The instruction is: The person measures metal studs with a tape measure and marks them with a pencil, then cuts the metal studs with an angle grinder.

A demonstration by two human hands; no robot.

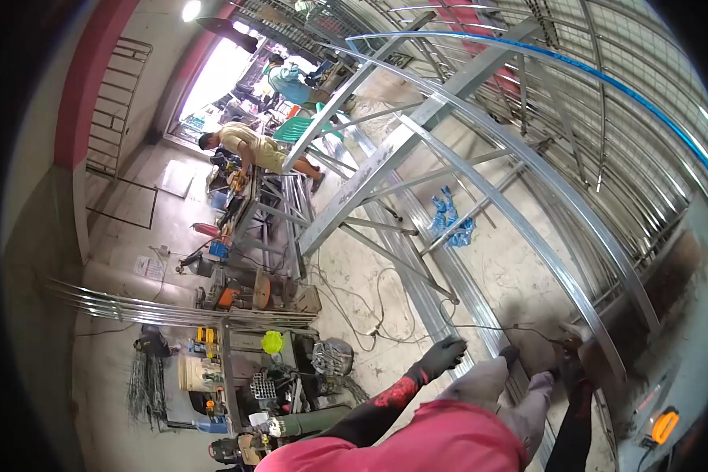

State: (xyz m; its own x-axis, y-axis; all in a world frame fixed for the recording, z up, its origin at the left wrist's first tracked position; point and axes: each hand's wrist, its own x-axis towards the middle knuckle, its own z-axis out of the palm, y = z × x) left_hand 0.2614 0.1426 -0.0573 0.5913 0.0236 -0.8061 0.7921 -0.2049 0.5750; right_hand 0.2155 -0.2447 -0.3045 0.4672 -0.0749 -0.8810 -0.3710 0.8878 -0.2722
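Note:
My left hand (444,356), in a black glove with a black and red sleeve, hangs beside my leg above the long metal channels (426,303) on the floor. Its fingers look loosely curled, with nothing visible in them. My right hand (572,360) is a dark shape on the other side of my legs, near the lower end of a long square metal tube (519,212). Shadow hides its fingers, so a grip cannot be made out. A thin dark cable (495,326) runs across the floor towards it.
A steel beam on trestle legs (377,169) carries long tubes, one wrapped in blue film (606,77). Crumpled blue plastic (451,219) lies on the floor. At left stand a cluttered tool rack (226,370) and a cut-off saw (261,289). Two people (248,147) work farther back.

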